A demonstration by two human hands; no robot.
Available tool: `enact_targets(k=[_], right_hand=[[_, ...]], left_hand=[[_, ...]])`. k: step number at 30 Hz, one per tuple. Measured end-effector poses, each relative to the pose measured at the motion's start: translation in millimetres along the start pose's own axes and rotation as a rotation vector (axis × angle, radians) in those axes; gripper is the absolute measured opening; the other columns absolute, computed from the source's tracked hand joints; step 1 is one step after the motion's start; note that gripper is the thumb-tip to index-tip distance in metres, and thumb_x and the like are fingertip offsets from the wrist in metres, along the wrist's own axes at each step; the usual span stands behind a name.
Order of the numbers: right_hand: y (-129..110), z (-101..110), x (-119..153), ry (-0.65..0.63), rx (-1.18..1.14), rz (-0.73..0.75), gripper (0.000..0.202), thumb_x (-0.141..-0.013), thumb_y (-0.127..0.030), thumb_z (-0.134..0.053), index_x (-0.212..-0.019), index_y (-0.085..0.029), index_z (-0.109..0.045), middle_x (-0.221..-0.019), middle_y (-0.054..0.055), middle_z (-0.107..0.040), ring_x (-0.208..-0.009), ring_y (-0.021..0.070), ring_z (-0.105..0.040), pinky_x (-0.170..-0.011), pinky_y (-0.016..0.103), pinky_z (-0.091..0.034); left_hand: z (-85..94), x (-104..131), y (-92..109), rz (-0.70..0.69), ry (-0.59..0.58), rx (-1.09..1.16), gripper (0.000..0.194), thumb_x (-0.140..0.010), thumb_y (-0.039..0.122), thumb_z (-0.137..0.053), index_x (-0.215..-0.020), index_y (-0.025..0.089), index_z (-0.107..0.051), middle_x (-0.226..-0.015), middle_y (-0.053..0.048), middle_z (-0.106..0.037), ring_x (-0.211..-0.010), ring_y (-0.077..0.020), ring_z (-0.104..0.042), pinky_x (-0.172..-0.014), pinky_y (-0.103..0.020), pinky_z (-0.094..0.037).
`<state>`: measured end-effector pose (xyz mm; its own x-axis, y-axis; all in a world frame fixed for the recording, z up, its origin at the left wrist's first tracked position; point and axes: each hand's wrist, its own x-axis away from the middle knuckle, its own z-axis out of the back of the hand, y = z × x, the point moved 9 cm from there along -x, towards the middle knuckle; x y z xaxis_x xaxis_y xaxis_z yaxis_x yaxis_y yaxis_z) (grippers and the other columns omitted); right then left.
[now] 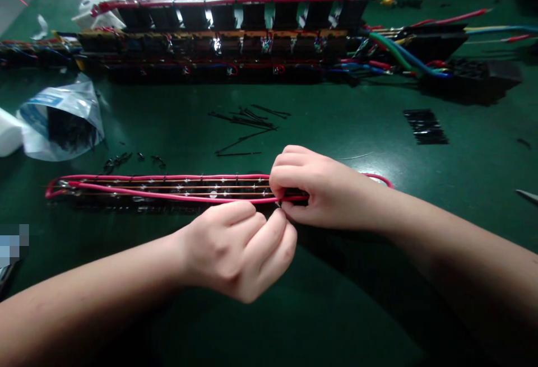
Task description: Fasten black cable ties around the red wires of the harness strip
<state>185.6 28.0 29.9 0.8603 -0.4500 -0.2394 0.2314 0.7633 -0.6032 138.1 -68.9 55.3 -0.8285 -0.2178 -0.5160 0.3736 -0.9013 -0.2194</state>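
A long dark strip assembly (168, 190) with thin brass-coloured rails lies across the green table. A red cable (185, 195) runs along both its long sides and loops at the left end. My left hand (244, 246) is closed at the near edge of the strip, its fingertips pinched at a small black piece by the red cable. My right hand (319, 187) reaches over the strip from the right, fingers curled, thumb and fingertips meeting the left ones at that black piece. The fingers partly hide what they pinch; it looks like a black cable tie (279, 204).
Loose black ties (247, 120) lie beyond the strip, with a neat bundle (426, 126) farther right. An open plastic bag (63, 120) sits at left. Larger wired assemblies (218, 42) span the back. A pointed metal tip (527, 195) shows at the right edge.
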Motion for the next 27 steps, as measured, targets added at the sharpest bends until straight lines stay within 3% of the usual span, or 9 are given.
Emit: enact_targets(k=[5, 10, 16, 22, 27], right_hand=[[1.5, -5.4, 0.4, -0.050, -0.003, -0.005, 0.021, -0.073, 0.000, -0.056, -0.085, -0.017, -0.062, -0.083, 0.003, -0.059, -0.085, 0.0180, -0.046, -0.067, 0.026, -0.036], [1.3, -4.1, 1.4, -0.063, -0.029, -0.007, 0.023, -0.072, 0.000, -0.054, -0.086, -0.018, -0.059, -0.083, 0.002, -0.057, -0.085, 0.0178, -0.047, -0.070, 0.028, -0.037], [3.1, 4.1, 0.8, 0.000, -0.077, -0.086, 0.029, -0.072, -0.006, -0.059, -0.098, -0.019, -0.057, -0.104, 0.009, -0.060, -0.097, 0.0220, -0.055, -0.081, 0.033, -0.045], [8.1, 1.0, 1.4, -0.021, -0.100, -0.186, 0.024, -0.080, -0.010, -0.057, -0.102, -0.019, -0.057, -0.097, 0.003, -0.065, -0.080, 0.0156, -0.060, -0.070, 0.029, -0.046], [7.4, -0.9, 3.3, -0.028, -0.108, -0.155, 0.032, -0.077, -0.007, -0.056, -0.107, -0.017, -0.057, -0.101, 0.004, -0.064, -0.084, 0.0157, -0.059, -0.072, 0.028, -0.047]], left_hand=[[-6.8, 2.3, 5.9, -0.043, -0.054, -0.012, 0.025, -0.087, 0.019, -0.061, -0.099, 0.002, -0.074, -0.094, -0.018, -0.078, -0.059, -0.0178, -0.069, -0.048, -0.028, -0.052], [-2.6, 0.4, 1.6, -0.012, -0.032, -0.011, 0.021, -0.087, 0.018, -0.061, -0.095, 0.004, -0.075, -0.089, -0.016, -0.078, -0.056, -0.0171, -0.068, -0.046, -0.028, -0.052], [5.5, -1.3, -3.6, 0.027, 0.011, -0.005, 0.020, -0.089, 0.019, -0.061, -0.093, 0.004, -0.075, -0.087, -0.017, -0.078, -0.055, -0.0162, -0.068, -0.048, -0.028, -0.054], [2.8, 1.5, -0.7, 0.027, -0.013, 0.018, 0.022, -0.089, 0.018, -0.060, -0.097, 0.004, -0.074, -0.090, -0.017, -0.078, -0.059, -0.0176, -0.069, -0.049, -0.029, -0.054], [-5.9, -0.4, 1.2, 0.001, -0.074, 0.027, 0.023, -0.090, 0.017, -0.058, -0.099, 0.004, -0.074, -0.089, -0.015, -0.078, -0.058, -0.0182, -0.067, -0.050, -0.030, -0.054]])
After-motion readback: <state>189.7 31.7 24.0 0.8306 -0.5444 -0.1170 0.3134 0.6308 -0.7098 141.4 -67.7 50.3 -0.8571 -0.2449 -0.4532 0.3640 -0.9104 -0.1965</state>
